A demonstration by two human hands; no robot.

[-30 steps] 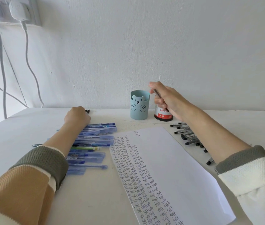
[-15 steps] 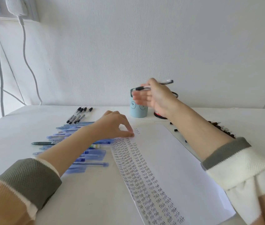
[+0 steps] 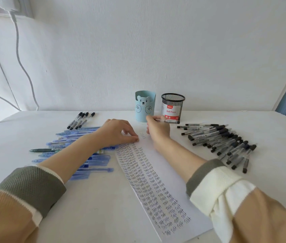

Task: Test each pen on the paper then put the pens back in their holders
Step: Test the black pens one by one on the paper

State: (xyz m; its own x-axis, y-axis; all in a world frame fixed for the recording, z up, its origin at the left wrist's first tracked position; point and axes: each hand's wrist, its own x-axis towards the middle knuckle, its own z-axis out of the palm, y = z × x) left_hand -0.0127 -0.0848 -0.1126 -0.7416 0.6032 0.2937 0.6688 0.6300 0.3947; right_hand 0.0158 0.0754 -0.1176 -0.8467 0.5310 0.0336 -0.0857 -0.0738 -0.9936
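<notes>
left hand [image 3: 118,132]: fingers loosely bent, not gripping; thumb + index tips pressed down on far-left corner of paper.
right hand [image 3: 158,129]: over paper's far end, just in front of the holders; fingers pinch a pen.
pen [image 3: 171,122]: approx. level, dark end points right, twd base of mesh holder; writing tip hidden by fingers, can't tell if it touches paper.
paper [image 3: 175,193]: flat on table [image 3: 103,207], at an angle betw. the two forearms; left part packed w/ cols of "Test", right part blank; few faint marks beside left fingertips.
bear holder [image 3: 144,106]: light blue, upright, at back by wall.
mesh holder [image 3: 172,102]: black, upright, just right of bear holder; red + white "Ball Pens" label inside.
black pens [image 3: 222,142]: big loose pile on table, right of paper, near right forearm.
blue pens [image 3: 79,142]: loose pile left of paper, partly under left forearm.
four black pens [image 3: 80,120]: side by side at back-left, just beyond blue pile.
green pen [image 3: 40,150]: dark, at left edge of blue pile.
cables [image 3: 17,50]: white, hang down wall at far left.
</notes>
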